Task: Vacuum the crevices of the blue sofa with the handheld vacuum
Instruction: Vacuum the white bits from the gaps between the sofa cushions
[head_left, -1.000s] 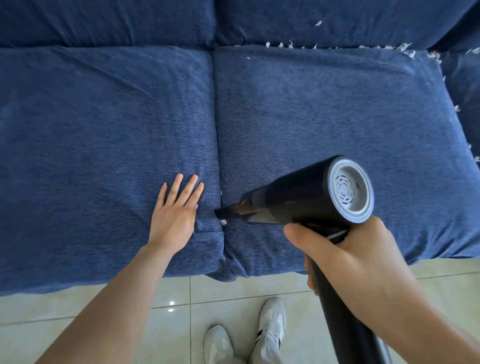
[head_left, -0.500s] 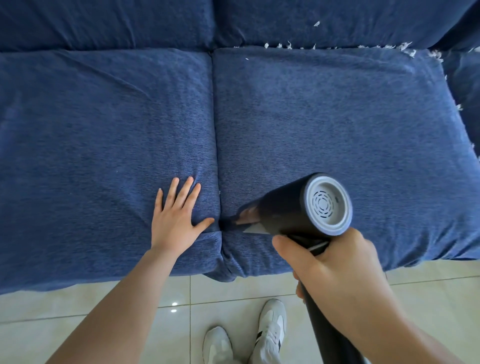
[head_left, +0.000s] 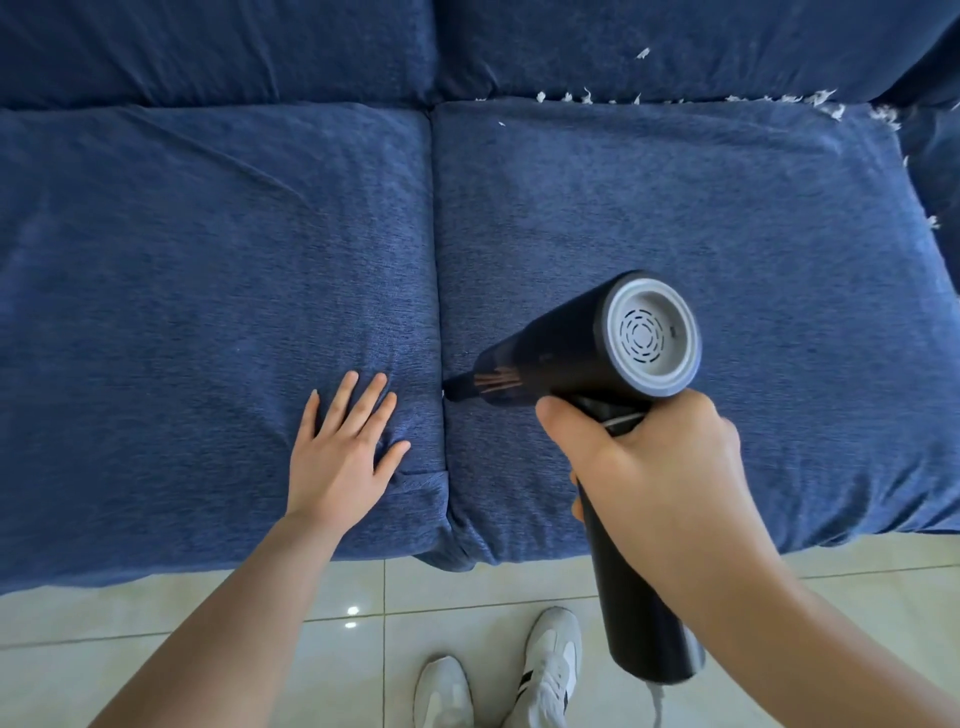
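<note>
Pale floor tiles (head_left: 156, 613) below, glossy, with two white sneakers (head_left: 550, 670) at the bottom edge. Above them, one blue sofa (head_left: 208, 260): two seat cushions side by side, two back cushions behind, one straight crevice (head_left: 435, 249) running between the seats.

Left hand (head_left: 340, 457) flat on the left seat cushion, palm down, all five fingers spread wide, holding nothing, thumb tip just short of the crevice. Fabric bunched into small creases beside the thumb.

Right hand (head_left: 654, 467) wrapped tight round the handle of one black handheld vacuum (head_left: 582, 353), thumb laid forward along the top of the grip. Barrel angled up and to the left of that hand; grey round rear cap with slotted vents facing the camera. Narrow black nozzle (head_left: 457, 388) touching the crevice, just beyond the left hand's fingertips and on the far side of the gap from them. Handle base hanging below the right wrist, over the tiles, with a short white cord at its end.

White scraps of debris (head_left: 826, 101) scattered far beyond the right hand: a loose row along the rear seam of the right seat cushion, a few more down its right edge, one on the back cushion; too small and many for a sure count.
</note>
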